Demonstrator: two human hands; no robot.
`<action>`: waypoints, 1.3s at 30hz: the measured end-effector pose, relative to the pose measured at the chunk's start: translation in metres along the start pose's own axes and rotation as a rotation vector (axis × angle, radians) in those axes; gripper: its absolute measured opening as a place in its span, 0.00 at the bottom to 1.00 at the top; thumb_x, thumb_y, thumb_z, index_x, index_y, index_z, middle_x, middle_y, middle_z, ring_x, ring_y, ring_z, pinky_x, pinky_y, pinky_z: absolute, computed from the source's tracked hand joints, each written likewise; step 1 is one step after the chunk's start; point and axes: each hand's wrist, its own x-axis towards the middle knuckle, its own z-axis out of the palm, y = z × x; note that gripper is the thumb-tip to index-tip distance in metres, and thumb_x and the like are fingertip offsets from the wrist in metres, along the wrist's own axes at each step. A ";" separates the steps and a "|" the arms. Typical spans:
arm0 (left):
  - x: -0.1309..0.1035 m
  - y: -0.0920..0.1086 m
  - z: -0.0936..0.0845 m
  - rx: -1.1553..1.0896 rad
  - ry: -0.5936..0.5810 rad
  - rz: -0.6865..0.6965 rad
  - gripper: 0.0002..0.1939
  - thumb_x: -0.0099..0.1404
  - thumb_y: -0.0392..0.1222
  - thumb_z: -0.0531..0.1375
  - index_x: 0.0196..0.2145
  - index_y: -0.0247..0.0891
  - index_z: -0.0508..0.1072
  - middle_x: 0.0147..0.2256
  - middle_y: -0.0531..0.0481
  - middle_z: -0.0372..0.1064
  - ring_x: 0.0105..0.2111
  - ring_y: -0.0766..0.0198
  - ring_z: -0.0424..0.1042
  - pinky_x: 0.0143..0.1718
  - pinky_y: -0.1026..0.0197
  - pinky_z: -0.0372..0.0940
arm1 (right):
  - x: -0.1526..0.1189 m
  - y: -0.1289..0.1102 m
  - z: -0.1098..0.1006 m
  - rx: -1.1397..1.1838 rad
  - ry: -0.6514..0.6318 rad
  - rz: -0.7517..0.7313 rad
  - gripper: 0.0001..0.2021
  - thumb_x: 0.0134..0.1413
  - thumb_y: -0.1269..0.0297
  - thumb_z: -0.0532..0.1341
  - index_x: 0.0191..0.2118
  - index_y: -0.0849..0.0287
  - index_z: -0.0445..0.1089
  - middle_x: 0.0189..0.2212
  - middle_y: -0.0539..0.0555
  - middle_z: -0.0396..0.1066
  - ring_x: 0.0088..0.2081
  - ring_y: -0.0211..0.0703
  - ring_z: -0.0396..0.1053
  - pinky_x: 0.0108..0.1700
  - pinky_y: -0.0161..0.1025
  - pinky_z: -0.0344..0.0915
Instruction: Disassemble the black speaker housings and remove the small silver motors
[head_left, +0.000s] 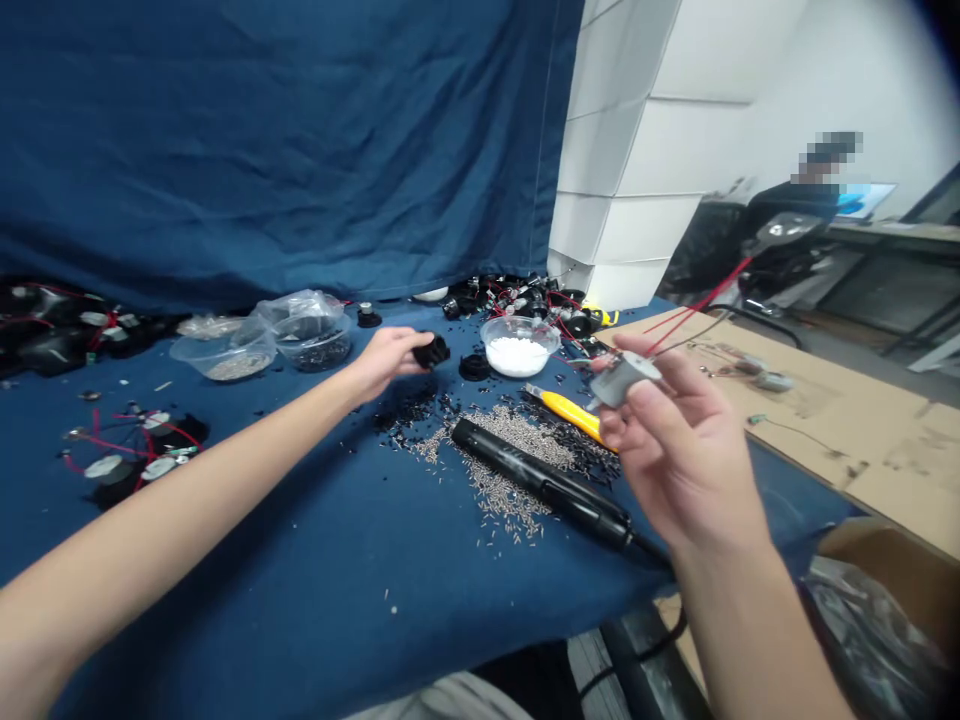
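My left hand point(386, 360) pinches a small black plastic part point(431, 351) above the blue cloth. Raised at the right, my right hand point(667, 430) grips a grey cylindrical motor point(624, 378) with red wires point(701, 300) trailing up to the right. Between the hands lie a black corded electric screwdriver point(540, 480), a spread of small metal screws point(510, 505) and a yellow cutter point(574, 412). Behind them are a round black part point(474, 367) and a clear bowl of white material point(517, 352).
Clear tubs point(240, 360) of small parts stand at the back left. Wired assemblies point(139, 455) lie on the left, with more heaped behind. Cardboard point(817, 410) with wired pieces covers the right side. A person point(795, 205) is at the back right, near a screen.
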 end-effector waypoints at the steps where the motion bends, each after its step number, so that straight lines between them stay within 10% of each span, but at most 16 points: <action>1: -0.026 0.006 -0.002 -0.051 -0.047 -0.015 0.15 0.67 0.47 0.56 0.40 0.32 0.74 0.43 0.39 0.74 0.39 0.60 0.74 0.38 0.59 0.69 | -0.003 0.002 0.009 0.015 -0.013 -0.017 0.15 0.52 0.60 0.69 0.46 0.49 0.73 0.41 0.53 0.72 0.30 0.40 0.68 0.24 0.34 0.66; 6: -0.147 0.016 -0.003 -0.691 -0.188 -0.337 0.22 0.66 0.57 0.55 0.36 0.35 0.76 0.39 0.42 0.76 0.31 0.64 0.75 0.22 0.69 0.63 | -0.032 0.019 0.073 0.105 -0.162 0.006 0.12 0.53 0.62 0.68 0.44 0.51 0.70 0.41 0.52 0.75 0.37 0.44 0.74 0.32 0.37 0.71; 10: -0.185 0.006 0.004 -0.972 -0.187 -0.550 0.16 0.63 0.53 0.61 0.33 0.36 0.76 0.30 0.47 0.75 0.25 0.66 0.72 0.19 0.70 0.62 | -0.059 0.040 0.112 0.054 -0.203 0.037 0.12 0.54 0.65 0.68 0.43 0.54 0.68 0.42 0.55 0.75 0.42 0.47 0.74 0.42 0.43 0.73; 18: -0.183 -0.013 0.011 -0.979 -0.158 -0.495 0.14 0.67 0.49 0.58 0.39 0.35 0.76 0.29 0.47 0.74 0.26 0.65 0.74 0.27 0.62 0.74 | -0.074 0.061 0.120 -0.055 -0.217 0.023 0.13 0.59 0.67 0.63 0.45 0.51 0.59 0.49 0.56 0.72 0.52 0.50 0.70 0.55 0.55 0.67; 39: -0.186 -0.021 0.013 -1.042 -0.173 -0.412 0.22 0.63 0.61 0.58 0.37 0.37 0.73 0.25 0.52 0.70 0.22 0.69 0.69 0.20 0.69 0.62 | -0.082 0.066 0.119 -0.160 -0.329 -0.032 0.15 0.55 0.72 0.66 0.46 0.49 0.69 0.49 0.53 0.72 0.53 0.48 0.69 0.55 0.46 0.69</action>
